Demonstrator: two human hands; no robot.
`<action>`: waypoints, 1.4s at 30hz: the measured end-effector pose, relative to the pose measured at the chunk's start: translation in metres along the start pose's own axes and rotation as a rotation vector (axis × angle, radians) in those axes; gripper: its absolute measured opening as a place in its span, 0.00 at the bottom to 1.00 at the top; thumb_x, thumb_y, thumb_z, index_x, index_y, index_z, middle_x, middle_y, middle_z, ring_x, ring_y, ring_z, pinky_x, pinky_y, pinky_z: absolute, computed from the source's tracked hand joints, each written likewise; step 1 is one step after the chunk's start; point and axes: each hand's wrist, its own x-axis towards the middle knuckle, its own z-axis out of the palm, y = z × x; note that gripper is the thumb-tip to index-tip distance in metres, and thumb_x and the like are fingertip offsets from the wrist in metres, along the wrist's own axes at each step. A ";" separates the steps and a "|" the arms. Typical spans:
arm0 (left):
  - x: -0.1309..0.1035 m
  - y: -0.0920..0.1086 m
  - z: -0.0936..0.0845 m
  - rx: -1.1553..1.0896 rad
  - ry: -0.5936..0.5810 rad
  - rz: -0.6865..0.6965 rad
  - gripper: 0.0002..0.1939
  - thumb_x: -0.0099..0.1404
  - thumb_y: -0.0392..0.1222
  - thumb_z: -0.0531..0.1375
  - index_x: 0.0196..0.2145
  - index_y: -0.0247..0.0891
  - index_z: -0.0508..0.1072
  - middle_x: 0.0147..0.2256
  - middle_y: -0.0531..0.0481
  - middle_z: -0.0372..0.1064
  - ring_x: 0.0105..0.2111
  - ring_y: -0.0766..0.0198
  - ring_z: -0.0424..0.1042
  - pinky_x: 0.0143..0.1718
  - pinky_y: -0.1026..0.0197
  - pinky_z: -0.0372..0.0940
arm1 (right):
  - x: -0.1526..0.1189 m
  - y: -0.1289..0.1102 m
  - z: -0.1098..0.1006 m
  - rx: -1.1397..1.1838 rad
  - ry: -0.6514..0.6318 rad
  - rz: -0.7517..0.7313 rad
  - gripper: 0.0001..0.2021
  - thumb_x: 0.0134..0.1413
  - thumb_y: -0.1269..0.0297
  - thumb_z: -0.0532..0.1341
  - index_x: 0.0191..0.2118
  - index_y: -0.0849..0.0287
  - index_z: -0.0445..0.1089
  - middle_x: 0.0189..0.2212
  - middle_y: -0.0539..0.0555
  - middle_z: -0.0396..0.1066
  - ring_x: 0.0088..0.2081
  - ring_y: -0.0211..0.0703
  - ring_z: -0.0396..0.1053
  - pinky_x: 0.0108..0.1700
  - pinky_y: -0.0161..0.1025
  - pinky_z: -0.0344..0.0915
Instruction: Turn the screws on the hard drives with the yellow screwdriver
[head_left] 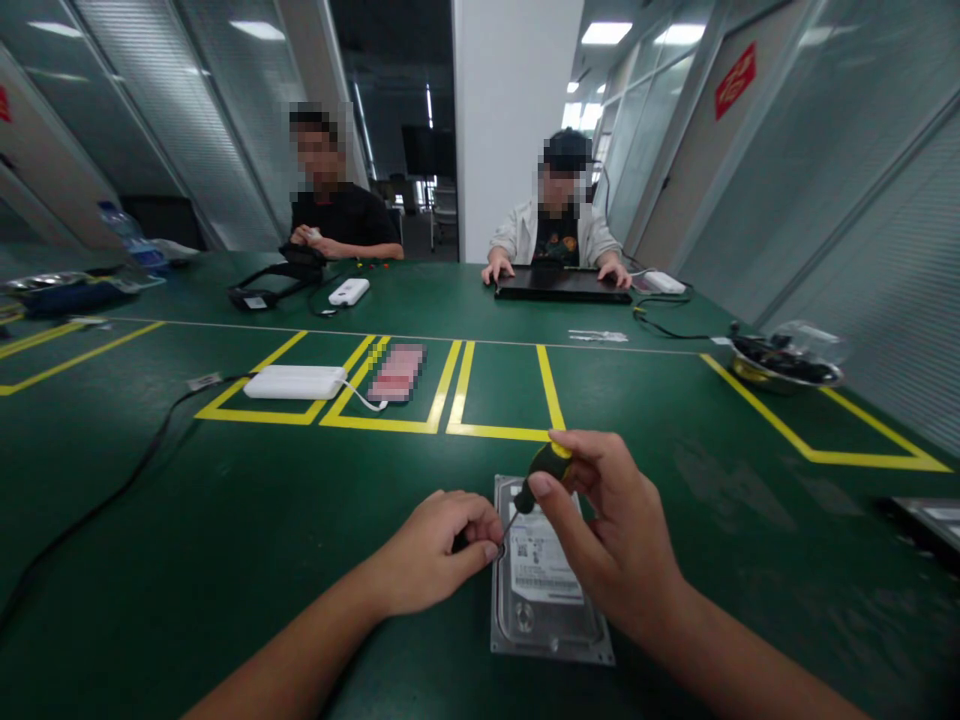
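A hard disk drive (pixel 551 630) with a white label lies flat on the green table in front of me. My right hand (pixel 619 530) grips a screwdriver (pixel 550 465) with a dark and yellow handle, thumb and fingers around it. Its thin shaft slants down to the left, the tip at the drive's left edge. Beside that tip, my left hand (pixel 442 550) has its fingers curled and pinched together at the same edge. Anything between those fingertips is too small or hidden to make out.
Yellow tape marks rectangles on the table (pixel 262 540). Beyond the drive lie a white power bank (pixel 296 382) and a cabled phone (pixel 397 373). A metal bowl (pixel 787 370) of dark items stands right, near another drive-like object (pixel 926 520). Two people sit opposite, one holding a black panel (pixel 562 284).
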 end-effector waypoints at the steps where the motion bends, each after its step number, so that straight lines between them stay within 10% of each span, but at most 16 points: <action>1: 0.000 0.000 0.000 -0.001 0.000 -0.002 0.01 0.64 0.37 0.61 0.35 0.39 0.71 0.33 0.58 0.69 0.35 0.65 0.67 0.43 0.59 0.53 | 0.000 0.000 0.000 0.010 0.004 0.003 0.12 0.62 0.65 0.60 0.50 0.54 0.62 0.33 0.49 0.65 0.30 0.33 0.66 0.31 0.34 0.65; 42: 0.001 0.000 0.000 0.052 -0.003 0.025 0.02 0.66 0.38 0.58 0.34 0.39 0.69 0.32 0.56 0.67 0.34 0.64 0.66 0.40 0.59 0.54 | 0.002 -0.001 -0.006 0.066 -0.072 -0.155 0.17 0.61 0.72 0.59 0.55 0.56 0.62 0.39 0.50 0.67 0.35 0.32 0.65 0.37 0.33 0.66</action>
